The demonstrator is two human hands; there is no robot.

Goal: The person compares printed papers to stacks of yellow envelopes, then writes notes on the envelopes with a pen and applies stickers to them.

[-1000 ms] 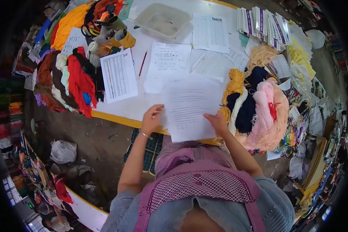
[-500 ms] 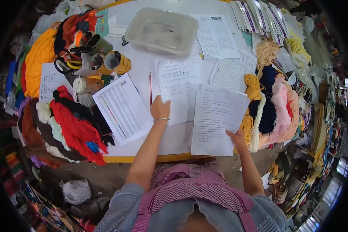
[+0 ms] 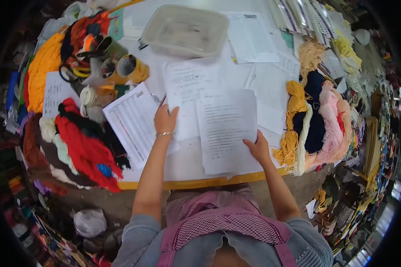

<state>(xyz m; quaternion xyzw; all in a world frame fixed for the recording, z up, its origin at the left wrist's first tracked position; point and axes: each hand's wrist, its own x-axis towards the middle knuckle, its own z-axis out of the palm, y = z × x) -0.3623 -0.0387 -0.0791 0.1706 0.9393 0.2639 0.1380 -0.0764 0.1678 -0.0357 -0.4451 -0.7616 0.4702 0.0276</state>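
Observation:
My left hand (image 3: 166, 120), a bracelet at its wrist, is at the left edge of a handwritten sheet (image 3: 187, 75), its thumb over the paper and its other fingers mostly hidden. Just above its knuckles shows a short length of a red pencil (image 3: 163, 99). My right hand (image 3: 259, 147) pinches the lower right edge of a sheet with lines of writing (image 3: 225, 129), thumb on top and fingers underneath. That sheet overlaps the handwritten one. A printed chart (image 3: 131, 120) lies to the left of my left hand.
A translucent plastic tub (image 3: 187, 49) stands at the back. Tin cups (image 3: 133, 69) and scissors (image 3: 73, 73) are on the left, beside red yarn (image 3: 87, 140) and orange yarn (image 3: 47, 71). More sheets (image 3: 254, 38) and pink yarn (image 3: 329, 113) lie right. The table's yellow edge (image 3: 200, 183) is nearest me.
Both hands have moved left, and the two sheets have shifted left with them. The red pencil, earlier lying in full view, is now mostly covered and slanted by my left hand.

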